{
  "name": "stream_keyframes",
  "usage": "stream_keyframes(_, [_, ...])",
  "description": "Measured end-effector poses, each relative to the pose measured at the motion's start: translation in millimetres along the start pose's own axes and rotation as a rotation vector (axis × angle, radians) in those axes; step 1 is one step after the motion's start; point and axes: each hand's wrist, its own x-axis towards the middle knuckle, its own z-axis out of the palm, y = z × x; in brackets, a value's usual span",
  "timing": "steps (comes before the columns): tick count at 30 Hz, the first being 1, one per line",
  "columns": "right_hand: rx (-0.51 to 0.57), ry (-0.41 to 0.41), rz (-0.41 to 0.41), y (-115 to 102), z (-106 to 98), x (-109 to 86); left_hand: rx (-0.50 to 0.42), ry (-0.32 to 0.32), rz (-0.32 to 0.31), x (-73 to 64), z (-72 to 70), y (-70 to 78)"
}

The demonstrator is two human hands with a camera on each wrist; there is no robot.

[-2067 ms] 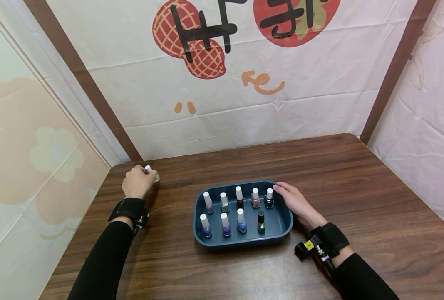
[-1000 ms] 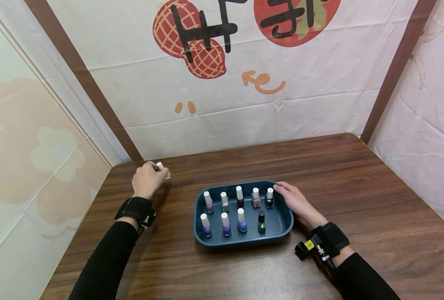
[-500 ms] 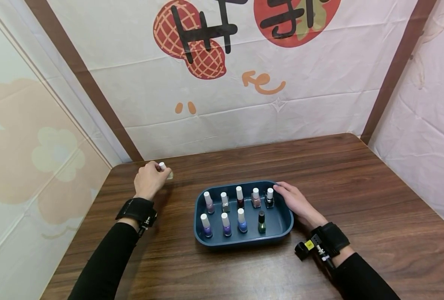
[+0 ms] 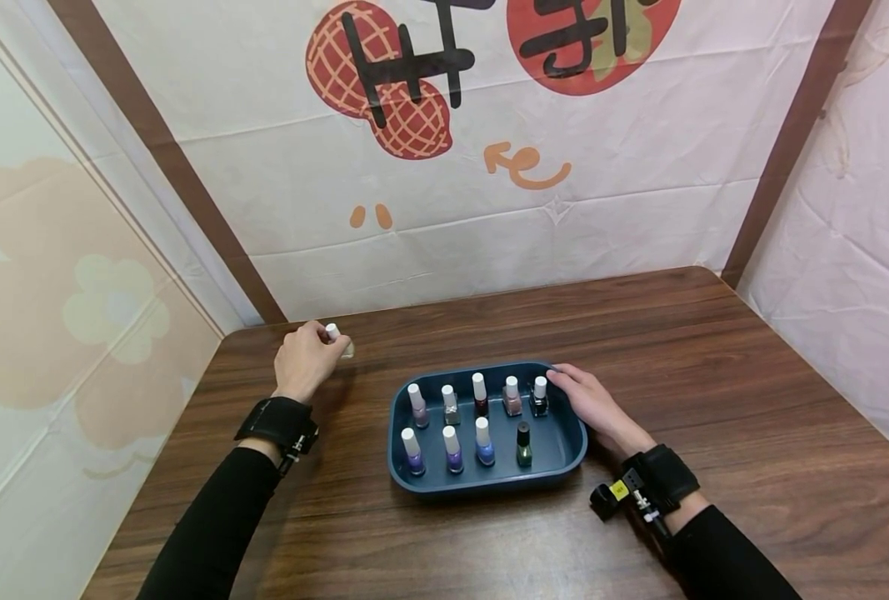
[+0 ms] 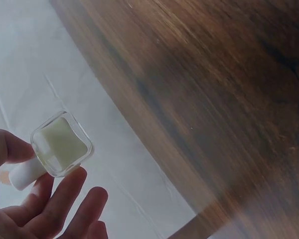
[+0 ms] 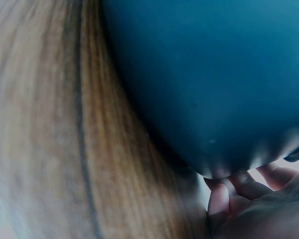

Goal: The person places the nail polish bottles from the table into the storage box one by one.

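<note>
My left hand (image 4: 307,360) pinches a nail polish bottle near the table's far left corner. In the left wrist view this nail polish bottle (image 5: 62,144) has a white cap, clear square glass and pale cream-green polish; its base faces the camera. Thumb and fingers meet around the cap end. My right hand (image 4: 597,404) grips the right end of a dark blue tray (image 4: 556,471), with fingertips at its back right corner. Against the outer wall, the right wrist view shows curled fingers (image 6: 249,186). Several nail polish bottles stand in two rows in the tray.
One green bottle (image 4: 523,444) in the front row has a black cap; the other caps are white. Beneath everything is a brown wood-grain table (image 4: 639,325). A white printed cloth wall (image 4: 444,242) rises along its back edge, with another cloth at the left.
My left hand has moved to the right along the back of the table with the nail polish bottle, slowing lately. The right hand and the tray have stayed in place.
</note>
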Motion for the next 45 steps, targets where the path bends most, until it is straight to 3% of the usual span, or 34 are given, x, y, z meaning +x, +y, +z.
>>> stream_keyframes(17, [-0.006, 0.008, 0.011, -1, 0, 0.3, -0.018, 0.008, 0.064, -2.6, -2.0, 16.3])
stream_keyframes(45, [0.002, 0.011, 0.013, -1, 0, 0.0, -0.059, -0.049, 0.148, -18.2, -8.8, 55.7])
